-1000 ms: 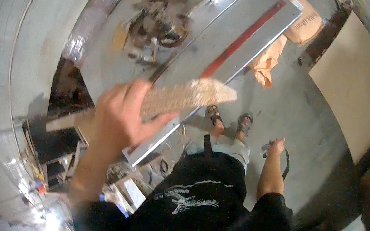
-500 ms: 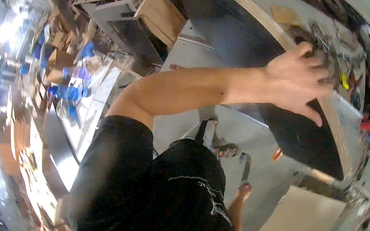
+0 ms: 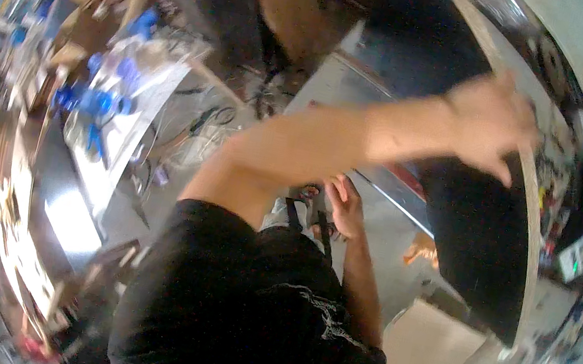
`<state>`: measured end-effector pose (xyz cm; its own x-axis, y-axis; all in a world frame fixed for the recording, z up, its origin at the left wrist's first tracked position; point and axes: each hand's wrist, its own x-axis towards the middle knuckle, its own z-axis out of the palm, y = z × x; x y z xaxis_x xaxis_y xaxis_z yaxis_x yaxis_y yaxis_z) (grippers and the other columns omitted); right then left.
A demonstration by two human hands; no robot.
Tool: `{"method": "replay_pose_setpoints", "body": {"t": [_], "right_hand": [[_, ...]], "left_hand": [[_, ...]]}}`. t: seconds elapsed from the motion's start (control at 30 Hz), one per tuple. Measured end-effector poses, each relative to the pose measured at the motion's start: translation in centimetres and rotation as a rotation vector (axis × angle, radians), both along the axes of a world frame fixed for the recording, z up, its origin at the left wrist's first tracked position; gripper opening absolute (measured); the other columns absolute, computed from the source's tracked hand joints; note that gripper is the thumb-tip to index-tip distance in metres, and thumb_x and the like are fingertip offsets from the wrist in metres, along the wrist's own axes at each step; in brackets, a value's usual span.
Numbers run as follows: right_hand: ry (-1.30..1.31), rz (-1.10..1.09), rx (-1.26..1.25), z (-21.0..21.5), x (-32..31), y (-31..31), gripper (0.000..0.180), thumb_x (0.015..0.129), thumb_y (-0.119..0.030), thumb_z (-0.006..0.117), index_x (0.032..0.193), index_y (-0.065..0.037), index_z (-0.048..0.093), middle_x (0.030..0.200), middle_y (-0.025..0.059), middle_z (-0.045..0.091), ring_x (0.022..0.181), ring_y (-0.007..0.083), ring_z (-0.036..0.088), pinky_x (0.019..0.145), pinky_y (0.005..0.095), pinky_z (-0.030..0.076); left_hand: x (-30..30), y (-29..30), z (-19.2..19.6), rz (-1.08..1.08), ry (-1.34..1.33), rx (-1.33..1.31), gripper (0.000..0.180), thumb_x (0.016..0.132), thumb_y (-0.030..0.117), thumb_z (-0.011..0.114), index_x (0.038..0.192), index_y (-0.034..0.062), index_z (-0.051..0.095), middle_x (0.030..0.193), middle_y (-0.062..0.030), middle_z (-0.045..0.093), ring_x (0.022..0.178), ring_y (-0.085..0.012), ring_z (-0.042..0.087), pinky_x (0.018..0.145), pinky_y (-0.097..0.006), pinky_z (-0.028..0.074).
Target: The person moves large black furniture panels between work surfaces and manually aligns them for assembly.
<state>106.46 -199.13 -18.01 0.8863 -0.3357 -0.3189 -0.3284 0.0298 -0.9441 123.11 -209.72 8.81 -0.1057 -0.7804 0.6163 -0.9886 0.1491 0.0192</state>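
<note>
A large black board (image 3: 472,222) with a pale wooden edge rises on the right, its outline bent by the lens. Across the view reaches my left arm, and my left hand (image 3: 490,127) straddles the board's edge, thumb on the near black face and fingers over the far side; motion blurs it. Lower down, close in front of my body, is my right hand (image 3: 344,207). Its fingers are stretched and slightly apart, with nothing seen in them. A metal-edged strip (image 3: 397,201) runs along the board's foot.
Clear blue-tinted bottles (image 3: 99,103) stand by a white surface (image 3: 152,111) on the left. Wooden cabinet parts (image 3: 284,1) are behind. A beige sheet (image 3: 433,351) lies lower right, near an orange-brown object (image 3: 421,250). A white box with lights (image 3: 579,256) is far right.
The view has swung, shifting the surroundings. My right hand has risen from low at the right to in front of my body. My left hand stays at the board's edge.
</note>
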Motion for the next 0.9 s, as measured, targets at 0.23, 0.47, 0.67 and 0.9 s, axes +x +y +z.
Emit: {"method": "replay_pose_setpoints", "body": {"t": [0.23, 0.47, 0.67, 0.9], "right_hand": [[-0.589, -0.91, 0.628, -2.6, -27.1, -6.6, 0.062, 0.1, -0.051, 0.044, 0.146, -0.01, 0.042, 0.152, 0.0091, 0.043, 0.135, 0.031, 0.044, 0.109, 0.0489, 0.036], [-0.611, -0.901, 0.79, 10.0, -38.6, -3.1, 0.083, 0.096, -0.068, 0.038, 0.155, -0.01, 0.027, 0.158, 0.0152, 0.031, 0.129, 0.0311, 0.05, 0.102, 0.0481, 0.046], [0.352, -1.016, 0.35, 7.3, -33.2, -1.2, 0.066, 0.1, -0.054, 0.048, 0.14, -0.001, 0.049, 0.129, 0.0114, 0.059, 0.104, 0.0246, 0.06, 0.076, 0.0317, 0.052], [0.298, -1.249, 0.26, 1.6, -28.6, 0.6, 0.05, 0.095, -0.045, 0.064, 0.111, 0.002, 0.069, 0.095, 0.0062, 0.069, 0.078, 0.0173, 0.063, 0.07, 0.0328, 0.051]], "left_hand": [[8.4, 7.3, 1.6, -0.126, -0.058, 0.184, 0.046, 0.076, 0.043, 0.076, 0.111, 0.0152, 0.064, 0.103, -0.0059, 0.065, 0.104, -0.0271, 0.061, 0.095, -0.043, 0.045], [6.7, 23.0, -5.1, -0.291, -0.165, 0.86, 0.067, 0.072, 0.026, 0.078, 0.133, 0.016, 0.054, 0.115, -0.0076, 0.06, 0.11, -0.0298, 0.058, 0.097, -0.048, 0.047], [5.6, 28.7, -13.4, -0.289, -0.077, 0.744, 0.068, 0.067, 0.015, 0.079, 0.131, 0.0166, 0.058, 0.114, -0.0071, 0.058, 0.106, -0.0271, 0.058, 0.095, -0.044, 0.048], [7.8, 30.1, -17.0, -0.266, -0.088, 0.644, 0.07, 0.064, 0.01, 0.079, 0.131, 0.0168, 0.06, 0.112, -0.0078, 0.058, 0.109, -0.0274, 0.058, 0.097, -0.044, 0.048]]}}
